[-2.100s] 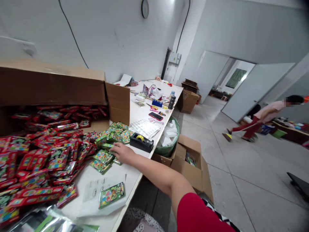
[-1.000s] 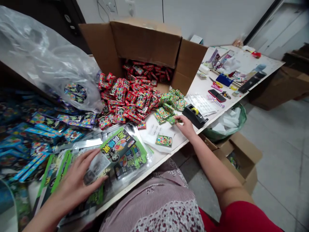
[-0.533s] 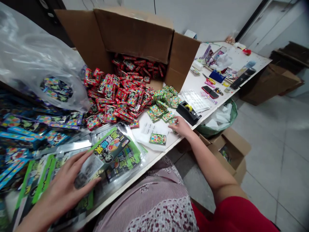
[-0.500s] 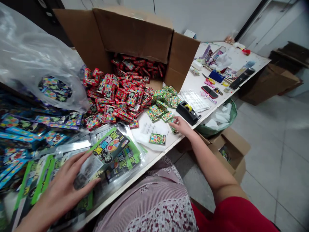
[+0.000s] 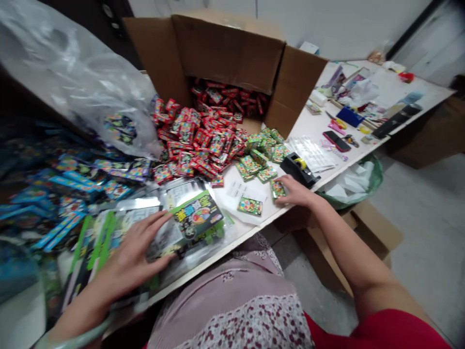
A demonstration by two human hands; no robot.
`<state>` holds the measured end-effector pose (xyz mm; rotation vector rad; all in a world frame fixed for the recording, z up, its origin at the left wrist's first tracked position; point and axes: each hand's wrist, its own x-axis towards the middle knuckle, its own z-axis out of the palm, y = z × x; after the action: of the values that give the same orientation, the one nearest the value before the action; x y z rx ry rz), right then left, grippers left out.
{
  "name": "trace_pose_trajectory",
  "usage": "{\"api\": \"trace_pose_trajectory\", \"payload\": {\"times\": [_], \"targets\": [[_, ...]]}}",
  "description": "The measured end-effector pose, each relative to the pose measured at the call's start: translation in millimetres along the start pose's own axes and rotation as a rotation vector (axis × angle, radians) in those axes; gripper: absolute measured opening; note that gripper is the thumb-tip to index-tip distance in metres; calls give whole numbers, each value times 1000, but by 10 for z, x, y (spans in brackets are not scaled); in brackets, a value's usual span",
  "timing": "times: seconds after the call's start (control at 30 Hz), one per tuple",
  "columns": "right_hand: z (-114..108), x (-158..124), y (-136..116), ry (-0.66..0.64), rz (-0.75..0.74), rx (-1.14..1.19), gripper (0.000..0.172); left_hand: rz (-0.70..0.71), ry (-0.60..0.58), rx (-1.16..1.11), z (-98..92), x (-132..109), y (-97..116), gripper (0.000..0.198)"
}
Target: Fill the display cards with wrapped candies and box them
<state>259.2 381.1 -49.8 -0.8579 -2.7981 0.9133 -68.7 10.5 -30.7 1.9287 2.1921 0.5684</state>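
My left hand (image 5: 132, 252) lies with its fingers stretched over a stack of clear plastic pouches with green-and-black printed cards (image 5: 198, 215). Near the table's front edge, my right hand (image 5: 296, 192) has thumb and fingers around a small green box (image 5: 277, 190), which stays at the tabletop. Another green box (image 5: 250, 206) lies flat on a white paper sheet (image 5: 232, 191) between my hands. Behind it are several more green boxes (image 5: 267, 174), loosely piled. A black tape dispenser (image 5: 300, 169) stands just beyond my right hand.
Many red boxes (image 5: 203, 140) spill from an open carton (image 5: 228, 53). Blue and purple boxes (image 5: 72, 186) heap at the left beside a clear plastic bag (image 5: 83, 92). A phone (image 5: 336, 140) and scissors (image 5: 336, 122) lie further right. Below the table edge are a green bin bag (image 5: 376, 177) and a carton (image 5: 379, 230).
The view has turned left, so everything sits further right in the picture. My right hand's fingers have come round the small green box. My left hand remains spread on the pouches.
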Motion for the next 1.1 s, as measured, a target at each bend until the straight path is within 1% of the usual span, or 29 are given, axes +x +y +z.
{"api": "trace_pose_trajectory", "payload": {"times": [0.07,0.1,0.17,0.2,0.27,0.33,0.4,0.47,0.57,0.67,0.73,0.8,0.93,1.0,1.1], "targets": [[-54,-50,-269,55,-71,83,67,24,-6,-20,-15,12,67,74],[-79,-67,-440,70,-149,132,65,28,-18,-33,-29,26,100,73],[-113,-73,-825,27,-339,164,66,26,-33,-57,-67,62,164,72],[-117,-57,-1016,-5,-428,147,68,24,-36,-66,-87,80,192,71],[-96,9,-1341,-57,-555,72,70,31,-34,-77,-124,100,236,72],[-58,98,-1537,-82,-618,-20,70,45,-37,-86,-148,88,254,73],[-34,168,-1613,-107,-648,-96,70,53,-36,-104,-158,41,250,74],[-35,201,-1622,-150,-671,-137,69,45,-28,-130,-162,-19,237,74],[-50,225,-1614,-232,-697,-134,66,40,-25,-164,-180,-82,226,75],[-37,277,-1631,-273,-679,-94,66,72,-43,-196,-207,-85,224,78],[-16,323,-1659,-279,-661,-61,66,82,-54,-204,-208,-68,232,81],[9,363,-1702,-268,-650,-26,65,59,-51,-186,-184,-47,249,84],[85,397,-1825,-226,-665,32,66,15,20,-159,-78,-1,304,92],[131,404,-1888,-224,-683,25,67,22,40,-169,-30,23,337,96],[178,424,-1965,-227,-709,-6,68,15,56,-162,10,50,390,97]]}}
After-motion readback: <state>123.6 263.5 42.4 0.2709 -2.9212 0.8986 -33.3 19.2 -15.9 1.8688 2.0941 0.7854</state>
